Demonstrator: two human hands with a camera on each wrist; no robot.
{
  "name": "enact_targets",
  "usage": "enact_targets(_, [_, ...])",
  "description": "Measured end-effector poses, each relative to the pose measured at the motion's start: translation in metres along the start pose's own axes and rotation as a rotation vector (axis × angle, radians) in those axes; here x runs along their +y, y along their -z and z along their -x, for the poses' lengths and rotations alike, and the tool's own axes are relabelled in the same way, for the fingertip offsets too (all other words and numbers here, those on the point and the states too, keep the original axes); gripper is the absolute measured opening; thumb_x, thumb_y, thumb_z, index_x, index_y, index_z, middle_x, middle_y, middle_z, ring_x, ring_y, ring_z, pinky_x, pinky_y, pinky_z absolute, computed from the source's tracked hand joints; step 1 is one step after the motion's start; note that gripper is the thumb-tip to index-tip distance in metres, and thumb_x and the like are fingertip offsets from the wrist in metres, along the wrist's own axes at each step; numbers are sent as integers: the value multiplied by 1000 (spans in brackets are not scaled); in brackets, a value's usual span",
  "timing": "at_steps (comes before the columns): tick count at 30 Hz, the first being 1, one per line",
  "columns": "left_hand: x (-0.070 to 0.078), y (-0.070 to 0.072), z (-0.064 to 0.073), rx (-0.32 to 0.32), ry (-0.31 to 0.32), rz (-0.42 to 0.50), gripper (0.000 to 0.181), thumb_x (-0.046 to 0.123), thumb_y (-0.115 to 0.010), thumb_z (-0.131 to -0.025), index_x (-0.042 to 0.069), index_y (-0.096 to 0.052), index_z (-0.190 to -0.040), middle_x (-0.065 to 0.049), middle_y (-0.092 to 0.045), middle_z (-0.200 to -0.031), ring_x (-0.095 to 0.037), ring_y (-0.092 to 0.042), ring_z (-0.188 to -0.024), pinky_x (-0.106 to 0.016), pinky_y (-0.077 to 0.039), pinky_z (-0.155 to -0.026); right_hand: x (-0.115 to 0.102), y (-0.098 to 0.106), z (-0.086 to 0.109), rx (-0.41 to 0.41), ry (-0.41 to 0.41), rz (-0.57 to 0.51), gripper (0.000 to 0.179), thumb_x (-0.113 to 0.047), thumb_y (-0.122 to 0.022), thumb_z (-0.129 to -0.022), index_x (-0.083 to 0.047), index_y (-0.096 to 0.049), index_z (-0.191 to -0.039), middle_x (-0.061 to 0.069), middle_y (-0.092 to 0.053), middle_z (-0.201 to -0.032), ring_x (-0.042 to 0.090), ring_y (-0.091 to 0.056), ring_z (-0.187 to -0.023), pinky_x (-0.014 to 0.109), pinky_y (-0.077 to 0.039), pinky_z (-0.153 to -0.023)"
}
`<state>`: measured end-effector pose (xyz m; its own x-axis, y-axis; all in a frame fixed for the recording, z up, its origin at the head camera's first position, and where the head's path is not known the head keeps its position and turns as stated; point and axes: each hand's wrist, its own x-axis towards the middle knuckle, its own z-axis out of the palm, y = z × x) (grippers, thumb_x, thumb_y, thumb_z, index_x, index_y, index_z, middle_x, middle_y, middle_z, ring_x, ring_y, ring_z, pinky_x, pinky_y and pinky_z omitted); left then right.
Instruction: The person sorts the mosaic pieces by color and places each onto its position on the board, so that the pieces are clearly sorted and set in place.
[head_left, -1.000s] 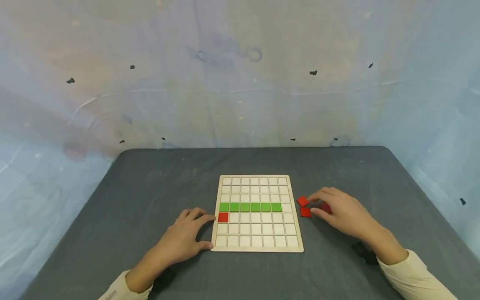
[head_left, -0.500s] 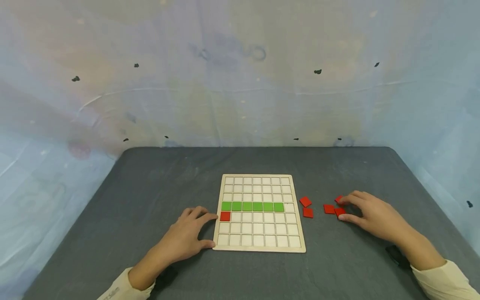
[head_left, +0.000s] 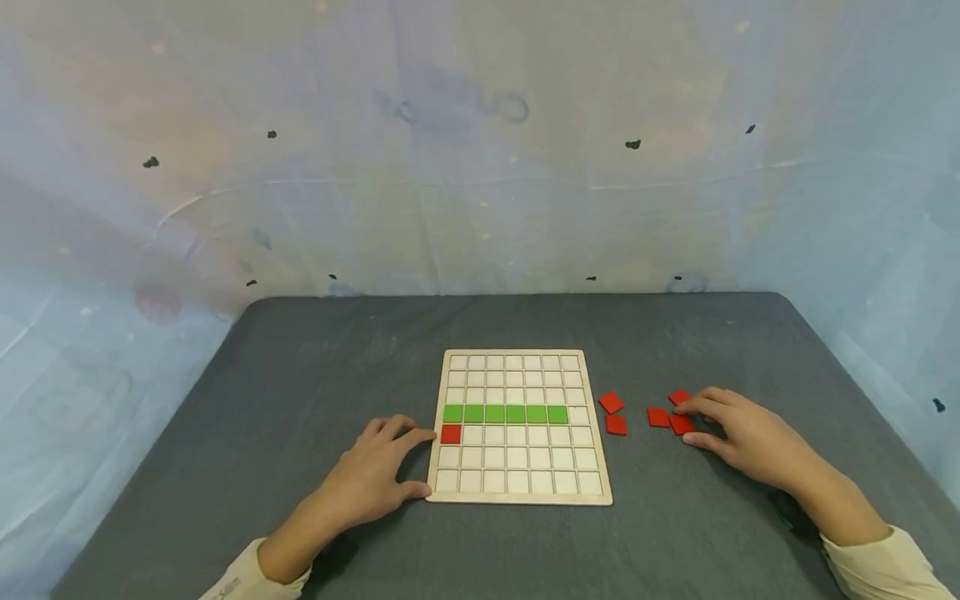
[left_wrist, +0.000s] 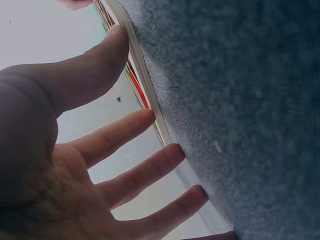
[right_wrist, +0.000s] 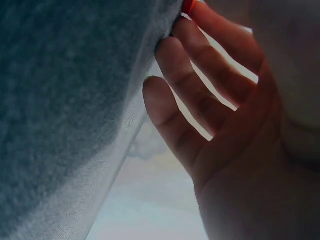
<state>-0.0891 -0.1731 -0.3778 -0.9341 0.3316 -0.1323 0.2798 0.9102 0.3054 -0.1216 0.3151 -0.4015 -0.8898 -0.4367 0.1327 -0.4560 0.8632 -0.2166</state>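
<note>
A pale wooden grid board [head_left: 522,499] lies flat on the dark table. Green square tiles [head_left: 494,414] fill most of one row, and one red tile [head_left: 451,434] sits at the left end of the row below. My left hand [head_left: 367,479] rests against the board's left edge, thumb at the near corner and index fingertip higher up. To the right, my right hand [head_left: 750,442] pinches a loose red tile [head_left: 681,424] between thumb and fingertips. In the right wrist view, a bit of red [right_wrist: 188,6] shows at the fingertips.
Two loose red tiles [head_left: 611,403] lie just right of the board. Another red tile [head_left: 657,417] and a further red tile [head_left: 679,397] lie beside my right fingertips. A pale patterned cloth [head_left: 480,167] hangs behind the table [head_left: 337,358].
My right hand has moved right, away from the board, and red tiles it covered now lie in view. In the last half second it shifted only slightly. My left hand stays at the board.
</note>
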Motion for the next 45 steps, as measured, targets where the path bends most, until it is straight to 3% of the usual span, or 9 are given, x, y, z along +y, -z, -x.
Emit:
enact_targets(9, [1,0,-1,-13,-4,-4,65,41,-85,-77,26,-60,-136,-3,-54,-136,-36,-47,-129,-58,-53,-80,1,0,1,-14,14,-30,25,-24,-76,-88,-23,-72,-112,-2,-67,-111,20,-64,-98,43,-54,-78])
enact_targets(19, [-1,1,1,-23,6,-4,66,40,-84,-78,25,-60,-136,-2,-54,-135,-36,-47,-130,-58,-53,-79,-1,-5,-2,-4,29,-51,22,-27,-75,-89,-27,-68,-109,-9,-63,-106,4,-55,-85,31,-50,-70])
enact_targets(35, [-1,0,0,-23,2,-14,66,41,-84,-78,26,-59,-137,-2,-54,-134,-36,-47,-130,-59,-52,-80,-3,-4,-1,55,56,21,29,-18,-79,-85,-23,-67,-111,-6,-65,-106,6,-60,-83,30,-52,-66])
enact_targets(45, [-2,-1,-1,-19,2,-16,66,41,-84,-78,26,-59,-138,-2,-54,-135,-35,-46,-131,-59,-52,-82,-6,-6,-1,157,173,93,36,-15,-84,-76,-19,-70,-109,-5,-66,-104,12,-66,-86,34,-55,-68])
